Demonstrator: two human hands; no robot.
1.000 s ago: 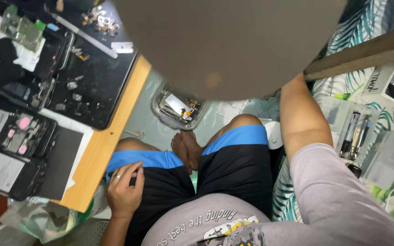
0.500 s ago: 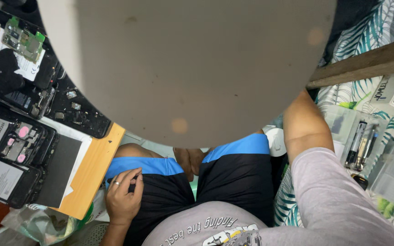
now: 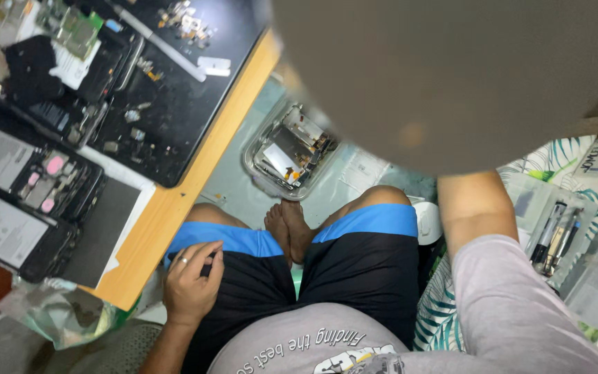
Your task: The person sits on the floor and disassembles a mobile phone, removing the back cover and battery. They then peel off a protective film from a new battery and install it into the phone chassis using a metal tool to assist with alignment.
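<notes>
— Checking the left hand point(image 3: 189, 280) first: where did it lie?

— Lower left of the frame, resting on the black shorts point(image 3: 354, 270) over the thigh, fingers curled inward, a ring on one. Whether it pinched something small and dark or only the cloth could not be told.

— And the right hand?

— Hidden. The right forearm point(image 3: 475, 208) rose from the lower right and passed behind a large blurred grey panel point(image 3: 437, 76) filling the upper right of the frame. The grip on it could not be seen, so no state was recorded.

— Which arm was nearer that panel?

— The right, plainly; the forearm met its lower edge. The left hand was well apart from it, down and to the left.

— Long axis?

— The panel ran broadly across the frame, left to right, its edges too soft to fix further.

— Anything beneath it?

— A clear tray of parts point(image 3: 288, 149) on the floor at centre, partly covered by the panel, beside the wooden desk edge point(image 3: 195, 187)
</notes>
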